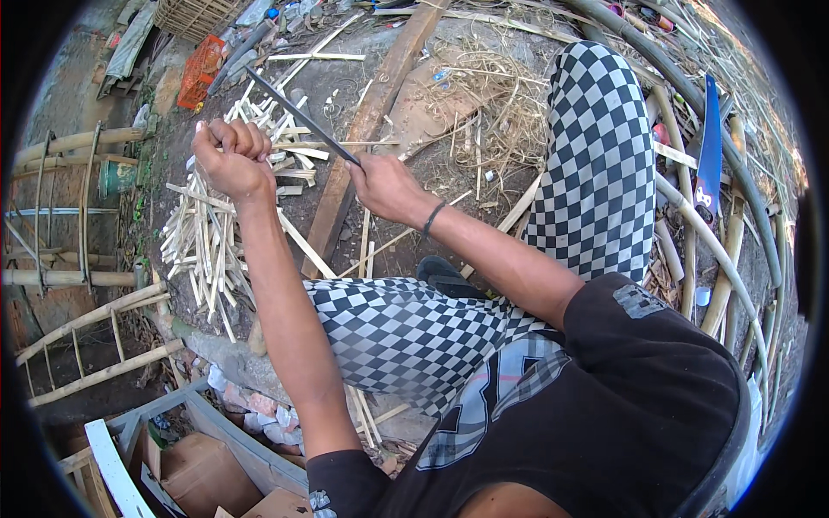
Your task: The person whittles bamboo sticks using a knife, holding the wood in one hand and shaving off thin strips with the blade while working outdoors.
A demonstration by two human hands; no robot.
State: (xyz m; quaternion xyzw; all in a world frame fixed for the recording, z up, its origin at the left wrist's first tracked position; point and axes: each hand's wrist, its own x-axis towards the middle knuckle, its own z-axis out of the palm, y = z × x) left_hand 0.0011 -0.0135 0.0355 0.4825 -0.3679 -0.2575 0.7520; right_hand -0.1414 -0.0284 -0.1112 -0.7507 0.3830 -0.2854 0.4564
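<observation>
My right hand [386,187] is closed round the handle end of a long knife [300,114], whose dark, narrow blade points up and to the left. My left hand [231,158] is raised over a heap of split bamboo strips [203,246], its fingers curled in; whether anything lies inside them is hidden. The blade passes to the right of my left hand, apart from it. More pale strips lie under and beside both hands. A brown wooden beam [380,95] runs along the ground behind my right hand.
Fine shavings [509,112] cover the ground beyond my checkered knee. A blue-bladed handsaw [710,147] rests among bamboo poles [734,250] on the right. An orange plastic crate [199,72] stands far left. Bamboo railings [104,363] and a cardboard box [207,475] are at the left.
</observation>
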